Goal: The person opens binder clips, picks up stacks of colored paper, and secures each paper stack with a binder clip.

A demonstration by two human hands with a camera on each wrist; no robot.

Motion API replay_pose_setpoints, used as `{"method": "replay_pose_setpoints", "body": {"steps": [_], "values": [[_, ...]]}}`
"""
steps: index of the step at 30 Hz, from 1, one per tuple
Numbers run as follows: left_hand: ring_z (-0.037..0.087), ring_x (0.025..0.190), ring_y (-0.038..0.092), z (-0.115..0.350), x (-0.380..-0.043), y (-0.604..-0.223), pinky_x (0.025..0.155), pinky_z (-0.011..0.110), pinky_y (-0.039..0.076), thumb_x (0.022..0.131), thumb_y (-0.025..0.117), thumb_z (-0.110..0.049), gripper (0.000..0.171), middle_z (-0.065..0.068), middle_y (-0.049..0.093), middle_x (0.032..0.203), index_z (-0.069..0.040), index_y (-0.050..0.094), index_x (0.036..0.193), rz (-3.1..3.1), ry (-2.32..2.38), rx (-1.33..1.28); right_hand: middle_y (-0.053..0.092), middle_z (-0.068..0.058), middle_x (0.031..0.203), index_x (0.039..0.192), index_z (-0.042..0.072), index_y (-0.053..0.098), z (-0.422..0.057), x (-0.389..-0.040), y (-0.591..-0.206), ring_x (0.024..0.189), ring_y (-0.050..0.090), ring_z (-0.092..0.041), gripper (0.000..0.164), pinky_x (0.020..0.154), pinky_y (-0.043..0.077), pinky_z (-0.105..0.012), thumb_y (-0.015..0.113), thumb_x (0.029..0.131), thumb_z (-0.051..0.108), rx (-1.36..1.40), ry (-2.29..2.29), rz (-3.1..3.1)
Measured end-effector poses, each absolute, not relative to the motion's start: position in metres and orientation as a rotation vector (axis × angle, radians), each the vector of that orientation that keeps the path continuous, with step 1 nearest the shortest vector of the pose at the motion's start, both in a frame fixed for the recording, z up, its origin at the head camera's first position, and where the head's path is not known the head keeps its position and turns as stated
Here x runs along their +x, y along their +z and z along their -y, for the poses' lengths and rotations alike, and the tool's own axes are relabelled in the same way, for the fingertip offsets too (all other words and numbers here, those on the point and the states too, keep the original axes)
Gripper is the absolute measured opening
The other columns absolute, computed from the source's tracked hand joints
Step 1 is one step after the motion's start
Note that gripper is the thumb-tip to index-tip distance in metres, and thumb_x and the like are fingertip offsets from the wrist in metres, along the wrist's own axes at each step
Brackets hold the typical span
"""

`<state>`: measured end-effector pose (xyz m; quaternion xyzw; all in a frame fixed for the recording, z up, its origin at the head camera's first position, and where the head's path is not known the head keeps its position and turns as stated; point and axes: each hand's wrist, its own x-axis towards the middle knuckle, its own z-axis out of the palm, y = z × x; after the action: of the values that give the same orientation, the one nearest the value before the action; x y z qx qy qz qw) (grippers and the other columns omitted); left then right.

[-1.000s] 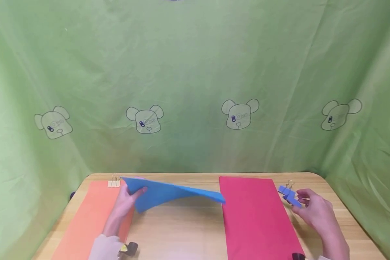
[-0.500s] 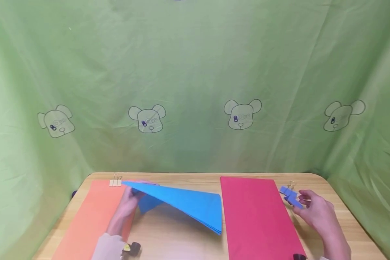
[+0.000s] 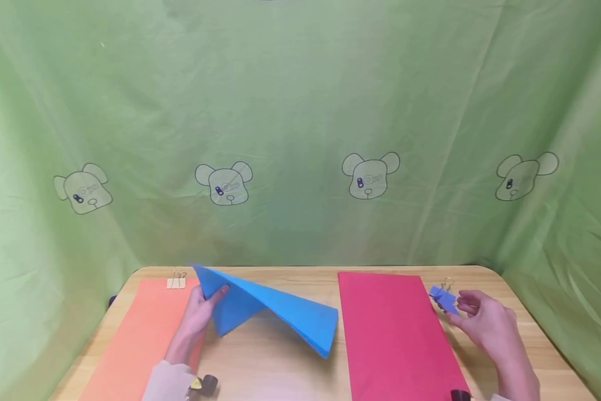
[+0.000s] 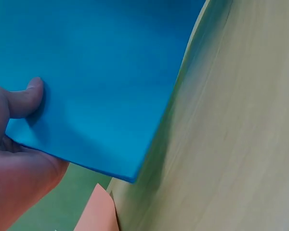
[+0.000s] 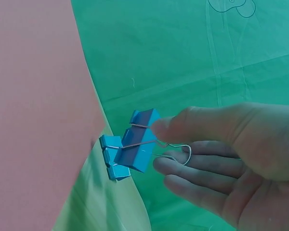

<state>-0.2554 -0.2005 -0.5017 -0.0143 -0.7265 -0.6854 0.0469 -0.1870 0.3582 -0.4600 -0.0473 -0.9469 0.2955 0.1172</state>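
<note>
My left hand (image 3: 197,313) grips blue paper (image 3: 290,309) by its left end, thumb on top. The paper bows above the middle of the table, its right end sloping down toward the front. In the left wrist view the thumb presses flat on the paper (image 4: 101,96) near one corner. Over the right side of the table, my right hand (image 3: 488,322) pinches a blue binder clip (image 5: 139,142) between thumb and fingers, its wire handles (image 5: 183,154) sticking back toward the fingers. Just beyond it, a second blue binder clip (image 5: 116,159) stands on the table.
Orange paper (image 3: 140,334) lies on the left with a pale binder clip (image 3: 176,283) at its far edge. Crimson paper (image 3: 395,334) lies right of centre, beside the right hand. A green curtain (image 3: 300,111) hangs behind the wooden table (image 3: 280,367).
The blue paper's right end has dropped toward the front and the sheet has bent more, turning with my left hand. My right hand has stayed almost in place with its clip.
</note>
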Motion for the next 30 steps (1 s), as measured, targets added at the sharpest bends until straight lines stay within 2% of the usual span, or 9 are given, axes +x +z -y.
{"method": "replay_pose_setpoints", "body": {"steps": [3, 10, 18, 23, 27, 30], "values": [[0.021, 0.087, 0.071, 0.1998, -0.2537, -0.4982, 0.079, 0.034, 0.059, 0.101, 0.062, -0.005, 0.017, 0.016, 0.072, 0.1, 0.008, 0.059, 0.111, 2.211, -2.124, -0.023, 0.071, -0.029, 0.111, 0.126, -0.015, 0.057, -0.3566, -0.1868, -0.4612, 0.101, 0.068, -0.049, 0.061, 0.09, 0.042, -0.066, 0.085, 0.082, 0.016, -0.128, 0.851, 2.734], [0.019, 0.08, 0.063, 0.2021, -0.2517, -0.4937, 0.074, 0.03, 0.055, 0.101, 0.065, -0.009, 0.017, 0.01, 0.065, 0.087, 0.006, 0.061, 0.107, 2.273, -2.087, -0.026, 0.069, -0.03, 0.113, 0.124, -0.013, 0.06, -0.3568, -0.1872, -0.4621, 0.102, 0.064, -0.053, 0.056, 0.086, 0.045, -0.063, 0.084, 0.082, 0.016, -0.113, 0.785, 2.731], [0.022, 0.079, 0.068, 0.204, -0.2524, -0.4963, 0.074, 0.035, 0.059, 0.1, 0.064, -0.008, 0.022, 0.011, 0.068, 0.089, 0.007, 0.059, 0.115, 2.244, -2.166, -0.026, 0.071, -0.028, 0.11, 0.125, -0.012, 0.062, -0.3564, -0.1863, -0.4619, 0.102, 0.066, -0.051, 0.058, 0.085, 0.046, -0.061, 0.086, 0.083, 0.02, -0.131, 0.804, 2.713], [0.023, 0.081, 0.072, 0.2045, -0.2515, -0.4965, 0.075, 0.038, 0.06, 0.1, 0.064, -0.008, 0.025, 0.013, 0.072, 0.092, 0.008, 0.057, 0.118, 2.229, -2.221, -0.038, 0.075, -0.022, 0.104, 0.12, -0.011, 0.065, -0.3532, -0.1848, -0.4626, 0.095, 0.071, -0.044, 0.058, 0.083, 0.046, -0.055, 0.087, 0.083, 0.027, -0.119, 0.806, 2.672], [0.024, 0.086, 0.073, 0.2058, -0.2507, -0.4957, 0.079, 0.038, 0.06, 0.101, 0.064, -0.011, 0.03, 0.015, 0.073, 0.098, 0.008, 0.056, 0.123, 2.256, -2.244, -0.039, 0.074, -0.023, 0.105, 0.121, -0.01, 0.066, -0.3516, -0.185, -0.4623, 0.094, 0.072, -0.043, 0.059, 0.083, 0.048, -0.051, 0.087, 0.084, 0.031, -0.104, 0.829, 2.661], [0.025, 0.089, 0.073, 0.2057, -0.2503, -0.4954, 0.081, 0.037, 0.06, 0.101, 0.064, -0.013, 0.032, 0.015, 0.073, 0.1, 0.007, 0.056, 0.125, 2.286, -2.239, -0.042, 0.074, -0.024, 0.107, 0.123, -0.01, 0.065, -0.351, -0.1854, -0.4622, 0.096, 0.072, -0.043, 0.06, 0.08, 0.053, -0.04, 0.086, 0.085, 0.032, -0.091, 0.851, 2.662]]}}
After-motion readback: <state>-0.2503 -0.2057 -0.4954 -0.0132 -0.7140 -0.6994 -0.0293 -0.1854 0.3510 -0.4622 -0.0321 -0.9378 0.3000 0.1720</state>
